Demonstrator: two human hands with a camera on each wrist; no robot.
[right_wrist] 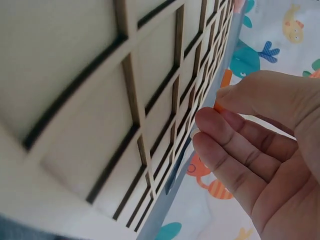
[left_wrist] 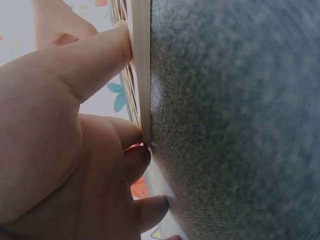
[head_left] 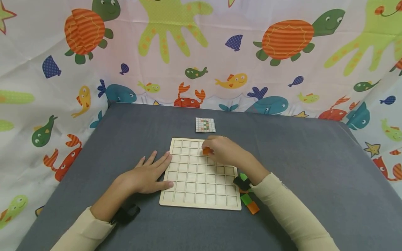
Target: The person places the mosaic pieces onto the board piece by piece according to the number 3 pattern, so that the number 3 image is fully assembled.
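Observation:
A pale wooden grid board (head_left: 191,177) lies on the grey cloth, its square recesses bare where they show. Over its far part my right hand (head_left: 223,150) pinches an orange square tile (head_left: 206,151) between thumb and fingers. The right wrist view shows that tile (right_wrist: 224,82) on edge, above the far side of the grid. My left hand (head_left: 147,176) lies spread at the board's left edge, with thumb and fingertips touching the rim. From the left wrist, the thumb (left_wrist: 100,55) rests on the board's edge (left_wrist: 142,65).
Green and orange tiles (head_left: 253,207) lie beside the board's right edge, partly hidden by the right wrist and its black strap (head_left: 242,183). Behind the board is a small card (head_left: 205,125) printed with a coloured grid pattern. A sea-animal curtain (head_left: 201,52) hangs behind the table.

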